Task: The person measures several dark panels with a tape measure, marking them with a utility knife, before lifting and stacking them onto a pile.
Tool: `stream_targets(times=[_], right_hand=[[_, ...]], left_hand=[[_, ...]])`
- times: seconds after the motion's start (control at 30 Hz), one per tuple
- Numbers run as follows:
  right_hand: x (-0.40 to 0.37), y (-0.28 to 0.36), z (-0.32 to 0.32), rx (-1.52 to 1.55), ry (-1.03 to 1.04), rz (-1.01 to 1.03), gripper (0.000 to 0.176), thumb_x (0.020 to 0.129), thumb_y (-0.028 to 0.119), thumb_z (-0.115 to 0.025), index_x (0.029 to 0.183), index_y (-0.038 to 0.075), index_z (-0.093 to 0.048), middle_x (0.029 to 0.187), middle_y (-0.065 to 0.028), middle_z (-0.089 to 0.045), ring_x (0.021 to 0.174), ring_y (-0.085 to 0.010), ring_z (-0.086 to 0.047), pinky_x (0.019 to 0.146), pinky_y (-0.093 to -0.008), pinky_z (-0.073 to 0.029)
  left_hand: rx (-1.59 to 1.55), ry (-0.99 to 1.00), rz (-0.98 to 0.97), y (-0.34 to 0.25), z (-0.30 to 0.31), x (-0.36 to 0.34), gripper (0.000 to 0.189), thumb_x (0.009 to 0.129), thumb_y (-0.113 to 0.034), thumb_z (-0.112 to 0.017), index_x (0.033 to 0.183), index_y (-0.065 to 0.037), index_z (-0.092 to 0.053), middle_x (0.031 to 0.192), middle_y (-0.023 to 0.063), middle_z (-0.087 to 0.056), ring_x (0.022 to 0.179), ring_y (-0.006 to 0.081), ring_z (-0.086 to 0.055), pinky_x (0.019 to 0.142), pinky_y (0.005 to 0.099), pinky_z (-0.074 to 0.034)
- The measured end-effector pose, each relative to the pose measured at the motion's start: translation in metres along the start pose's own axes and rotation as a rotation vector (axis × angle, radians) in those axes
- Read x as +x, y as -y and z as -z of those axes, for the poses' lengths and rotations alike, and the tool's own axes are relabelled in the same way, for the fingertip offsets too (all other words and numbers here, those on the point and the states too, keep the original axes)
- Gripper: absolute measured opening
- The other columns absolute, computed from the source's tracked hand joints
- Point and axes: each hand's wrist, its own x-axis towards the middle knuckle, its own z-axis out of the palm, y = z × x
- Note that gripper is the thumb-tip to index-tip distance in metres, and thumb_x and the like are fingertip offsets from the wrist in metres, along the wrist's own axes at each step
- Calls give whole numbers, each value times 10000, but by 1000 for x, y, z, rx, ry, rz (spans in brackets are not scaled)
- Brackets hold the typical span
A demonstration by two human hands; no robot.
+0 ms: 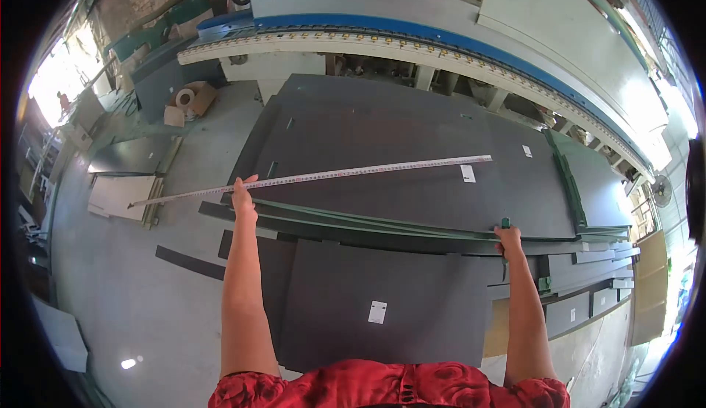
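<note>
Your red shirt (441,384) sits nearest; your left hand (245,196) pinches the tape measure (368,170), running crosswise past the dark panels' (397,129) left edge; your right hand (508,240), farther off, clasps a green-handled tool (505,223).

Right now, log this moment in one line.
Left hand: at measuring tape | right hand: gripping green-topped object | tape: extended across dark panel | green-edged strips: between hands

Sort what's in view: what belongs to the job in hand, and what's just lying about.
In the job, apparently:
- left hand on measuring tape
- right hand with green-handled tool
- green-edged strips

Lying about, seemingly:
- cardboard box
- fan
- pale panel at far left
</note>
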Motion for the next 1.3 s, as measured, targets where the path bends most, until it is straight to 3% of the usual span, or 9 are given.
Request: stream_targets(times=[0.07, 0.23, 0.47, 0.63, 0.77, 0.93, 1.03, 1.17, 1.3], right_hand=[[-9, 10, 0, 0, -11, -19, 286, 762, 185, -631, 933, 10, -482, 663, -63, -457, 424, -159, -449, 334, -303, -326], [-11, 7, 8, 48, 2, -12, 272, 762, 178, -631, 906, 12, -471, 664, -59, -462, 429, -153, -460, 340, -289, -342], [-35, -48, 40, 214, -9, -20, 241, 748, 166, -647, 849, 26, -478, 583, -41, -446, 376, -151, -448, 318, -285, -333], [-64, -74, 68, 316, -3, -52, 189, 754, 157, -641, 760, 51, -485, 571, -39, -471, 372, -152, -456, 328, -295, -333], [-71, -78, 76, 480, 42, -83, 213, 748, 163, -652, 754, 43, -476, 583, -55, -475, 381, -174, -472, 325, -313, -344], [-40, -73, 97, 255, 200, -165, 216, 737, 160, -660, 772, 24, -495, 633, -87, -498, 399, -204, -489, 326, -341, -358], [-29, -50, 95, 102, 271, -162, 227, 730, 170, -666, 760, 13, -505, 644, -92, -505, 388, -216, -484, 321, -352, -358], [-12, -18, 74, 65, 298, -133, 233, 727, 179, -668, 761, 12, -508, 636, -93, -501, 391, -214, -480, 308, -352, -344], [5, 5, 54, 3, 290, -199, 220, 733, 171, -659, 791, 24, -506, 646, -100, -501, 409, -210, -484, 309, -363, -355]], left_hand=[[18, -60, -65, 0, -6, -2, 494, 887, -435, -283, 916, -153, -687, 1076, 61, -540, 983, 200, -449, 908, 361, -316], [-89, -101, -86, 11, -9, 1, 461, 889, -376, -343, 875, -70, -687, 1065, 94, -538, 957, 199, -468, 889, 282, -363], [-128, -111, -67, 30, 32, -65, 430, 890, -387, -343, 968, -101, -653, 976, 43, -553, 892, 153, -491, 823, 320, -374], [145, -121, 34, 39, 67, -95, 462, 881, -470, -254, 1081, -256, -611, 1197, 65, -476, 1078, 209, -425, 927, 485, -217], [182, -61, -37, 43, 83, -71, 446, 889, -462, -271, 1123, -248, -585, 1154, 80, -503, 1051, 190, -446, 914, 415, -280], [157, 176, 63, 30, 82, -30, 424, 902, -448, -309, 1184, -227, -536, 993, 78, -570, 795, 145, -505, 705, 259, -402], [124, 179, 9, 44, 74, 13, 438, 902, -453, -302, 1194, -216, -529, 948, 71, -577, 674, 143, -480, 646, 294, -409], [149, 133, 90, 25, 50, 16, 437, 899, -450, -313, 1171, -206, -552, 946, 60, -568, 689, 130, -471, 646, 286, -400], [180, 27, -30, 44, 45, 56, 404, 887, -421, -354, 1096, -189, -611, 1092, 105, -551, 971, 187, -474, 866, 296, -341]])
